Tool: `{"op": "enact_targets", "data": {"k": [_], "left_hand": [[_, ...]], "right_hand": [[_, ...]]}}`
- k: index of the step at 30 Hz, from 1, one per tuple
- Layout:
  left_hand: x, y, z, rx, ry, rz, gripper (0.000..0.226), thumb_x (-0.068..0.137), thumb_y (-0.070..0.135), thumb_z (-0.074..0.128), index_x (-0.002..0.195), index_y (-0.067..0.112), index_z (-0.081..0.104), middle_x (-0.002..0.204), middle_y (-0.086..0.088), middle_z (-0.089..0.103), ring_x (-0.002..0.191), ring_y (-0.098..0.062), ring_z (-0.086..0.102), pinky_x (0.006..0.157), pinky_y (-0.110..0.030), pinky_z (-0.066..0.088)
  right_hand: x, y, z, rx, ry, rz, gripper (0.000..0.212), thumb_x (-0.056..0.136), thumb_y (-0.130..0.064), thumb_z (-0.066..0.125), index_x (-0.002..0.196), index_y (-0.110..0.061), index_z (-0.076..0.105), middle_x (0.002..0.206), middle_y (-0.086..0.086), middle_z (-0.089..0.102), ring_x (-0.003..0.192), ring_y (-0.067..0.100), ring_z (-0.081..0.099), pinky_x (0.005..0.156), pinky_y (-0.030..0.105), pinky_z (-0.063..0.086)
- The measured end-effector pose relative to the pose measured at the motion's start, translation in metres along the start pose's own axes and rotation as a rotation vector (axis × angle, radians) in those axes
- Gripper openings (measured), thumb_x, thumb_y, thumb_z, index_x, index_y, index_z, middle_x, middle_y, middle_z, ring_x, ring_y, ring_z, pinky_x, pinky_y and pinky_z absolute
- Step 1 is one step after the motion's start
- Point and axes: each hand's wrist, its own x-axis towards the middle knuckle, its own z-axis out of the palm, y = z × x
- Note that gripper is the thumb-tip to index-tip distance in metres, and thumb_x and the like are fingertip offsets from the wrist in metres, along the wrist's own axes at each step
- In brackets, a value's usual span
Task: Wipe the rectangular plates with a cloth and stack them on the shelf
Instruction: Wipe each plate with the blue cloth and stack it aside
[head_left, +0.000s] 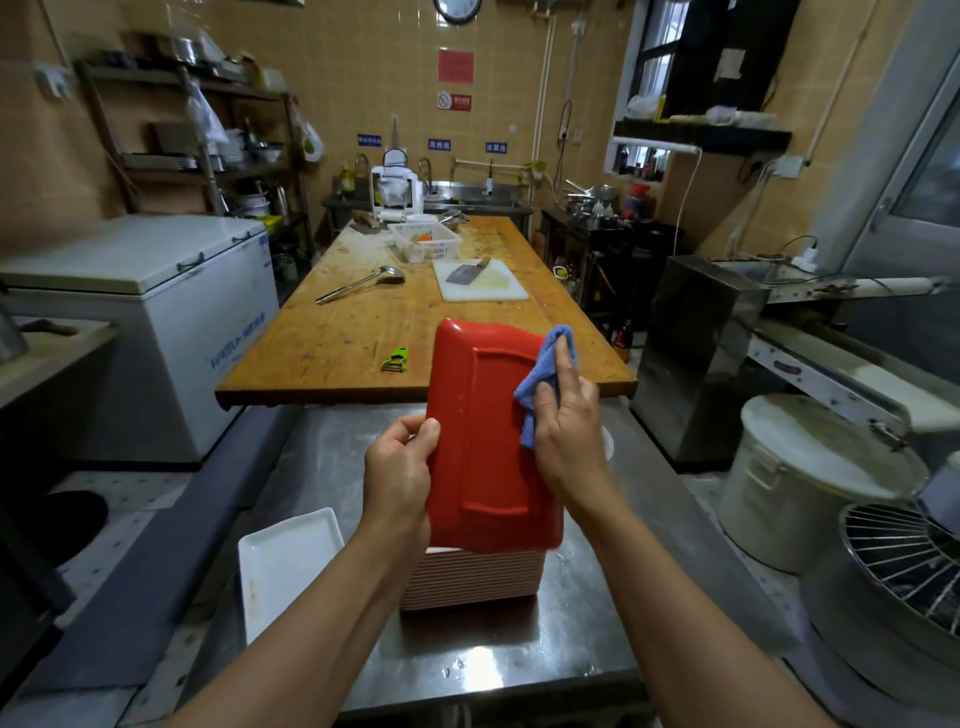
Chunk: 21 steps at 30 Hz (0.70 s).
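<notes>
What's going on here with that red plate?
A person is wiping dishes in a kitchen. The left hand grips the edge of a red rectangular plate, held up with its underside facing the camera, while the right hand presses a blue cloth against it. Just below, a stack of similar plates sits on a steel counter, with a white tray beside it. The plate in hand is not yet put away.

Steel counter under stacked plates and white tray.
</notes>
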Motion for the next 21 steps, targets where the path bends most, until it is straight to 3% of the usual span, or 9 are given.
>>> {"op": "enact_targets", "data": {"k": [2, 4, 5, 8, 10, 13, 15, 18, 21], "left_hand": [[0.010, 0.005, 0.005, -0.086, 0.063, 0.003, 0.023, 0.094, 0.006, 0.050, 0.073, 0.014, 0.055, 0.062, -0.004, 0.060, 0.053, -0.012, 0.057, 0.060, -0.030, 0.052], [0.019, 0.013, 0.009, -0.118, 0.102, 0.021, 0.024, 0.094, 0.006, 0.050, 0.072, 0.015, 0.054, 0.066, -0.005, 0.058, 0.058, -0.015, 0.055, 0.065, -0.032, 0.051], [0.022, 0.017, 0.011, -0.131, 0.115, 0.027, 0.023, 0.094, 0.007, 0.051, 0.072, 0.015, 0.054, 0.067, -0.005, 0.058, 0.061, -0.016, 0.055, 0.069, -0.035, 0.051], [0.025, 0.019, 0.016, -0.181, 0.147, 0.020, 0.024, 0.094, 0.008, 0.051, 0.071, 0.015, 0.052, 0.069, -0.005, 0.058, 0.064, -0.017, 0.055, 0.075, -0.038, 0.050], [0.025, 0.014, 0.018, -0.212, 0.142, -0.004, 0.024, 0.095, 0.009, 0.050, 0.072, 0.015, 0.051, 0.071, -0.006, 0.057, 0.065, -0.018, 0.055, 0.072, -0.036, 0.050], [0.023, 0.005, 0.020, -0.228, 0.074, -0.057, 0.021, 0.098, 0.013, 0.046, 0.077, 0.016, 0.051, 0.074, -0.005, 0.058, 0.068, -0.018, 0.058, 0.067, -0.035, 0.052], [0.022, 0.003, 0.017, -0.194, -0.018, -0.103, 0.020, 0.099, 0.014, 0.043, 0.080, 0.016, 0.050, 0.075, -0.005, 0.057, 0.066, -0.016, 0.056, 0.064, -0.032, 0.050], [0.026, 0.004, 0.002, 0.082, -0.197, -0.172, 0.012, 0.097, 0.023, 0.048, 0.097, 0.014, 0.056, 0.084, -0.004, 0.061, 0.063, -0.013, 0.060, 0.061, -0.029, 0.047], [0.034, 0.019, -0.008, 0.360, -0.211, -0.128, 0.048, 0.090, 0.036, 0.059, 0.129, 0.012, 0.045, 0.116, -0.006, 0.061, 0.085, -0.020, 0.065, 0.069, -0.032, 0.048]], "right_hand": [[-0.013, -0.002, 0.008, -0.038, -0.012, -0.012, 0.051, 0.102, -0.027, 0.033, 0.148, -0.036, 0.013, 0.113, 0.003, 0.033, 0.078, 0.003, 0.044, 0.070, 0.009, 0.040], [-0.026, 0.000, 0.013, -0.032, -0.003, -0.029, 0.052, 0.101, -0.028, 0.036, 0.147, -0.039, 0.014, 0.111, 0.004, 0.035, 0.082, 0.012, 0.050, 0.080, 0.031, 0.049], [-0.031, 0.002, 0.014, -0.020, -0.002, -0.032, 0.053, 0.100, -0.028, 0.037, 0.147, -0.040, 0.015, 0.112, 0.004, 0.035, 0.084, 0.013, 0.051, 0.081, 0.033, 0.050], [-0.035, 0.005, 0.010, 0.112, 0.026, 0.000, 0.055, 0.095, -0.023, 0.050, 0.143, -0.039, 0.029, 0.118, 0.000, 0.044, 0.093, 0.005, 0.054, 0.085, 0.025, 0.048], [-0.032, 0.003, 0.004, 0.358, 0.065, 0.071, 0.052, 0.087, -0.010, 0.062, 0.131, -0.035, 0.048, 0.119, -0.001, 0.056, 0.099, 0.011, 0.062, 0.086, 0.032, 0.054], [-0.024, -0.001, -0.008, 0.597, 0.098, 0.210, 0.048, 0.076, 0.008, 0.066, 0.106, -0.030, 0.060, 0.097, 0.003, 0.064, 0.079, 0.019, 0.066, 0.071, 0.037, 0.057], [-0.022, 0.002, -0.014, 0.633, 0.107, 0.273, 0.048, 0.074, 0.011, 0.065, 0.100, -0.028, 0.060, 0.092, 0.005, 0.065, 0.077, 0.022, 0.065, 0.072, 0.041, 0.057], [-0.021, 0.010, -0.023, 0.661, 0.105, 0.302, 0.046, 0.074, 0.013, 0.064, 0.102, -0.023, 0.061, 0.097, 0.008, 0.066, 0.080, 0.024, 0.064, 0.073, 0.041, 0.056], [-0.017, 0.013, -0.034, 0.683, 0.028, 0.287, 0.046, 0.074, 0.017, 0.061, 0.103, -0.018, 0.063, 0.094, 0.007, 0.065, 0.075, 0.021, 0.064, 0.065, 0.032, 0.057]]}}
